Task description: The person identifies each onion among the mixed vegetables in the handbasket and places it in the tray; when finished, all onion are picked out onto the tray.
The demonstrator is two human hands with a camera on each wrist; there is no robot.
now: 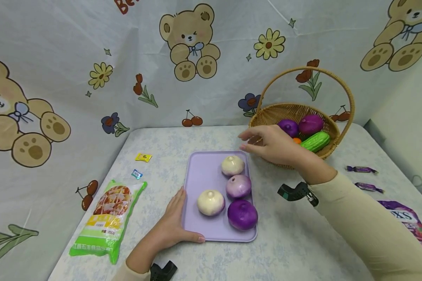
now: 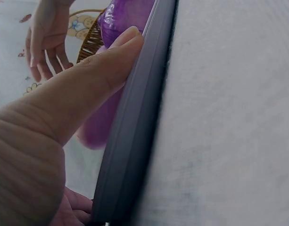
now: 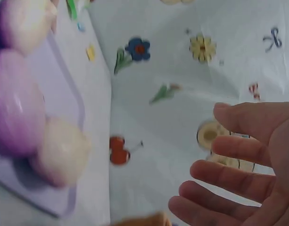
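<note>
A lilac tray (image 1: 200, 171) carries several onions: a white one (image 1: 233, 165) at the back, a pale purple one (image 1: 238, 186), a deep purple one (image 1: 243, 215) and a white one (image 1: 211, 202) at the left. My left hand (image 1: 174, 224) rests at the tray's near left corner, its fingers along the left side and its thumb on the near rim. Beyond the tray's far right corner, my right hand (image 1: 272, 144) hovers in front of a wicker basket (image 1: 285, 111), fingers apart and holding nothing. The right wrist view shows those spread fingers (image 3: 234, 179).
In the basket lie purple onions (image 1: 311, 125), a green cucumber-like vegetable (image 1: 315, 141) and something orange, partly hidden. A green food bag (image 1: 107, 222) and small candies (image 1: 143, 157) lie left. Purple-wrapped candies (image 1: 361, 169) and a purple bag (image 1: 408, 218) lie right. A bear-print cloth hangs behind.
</note>
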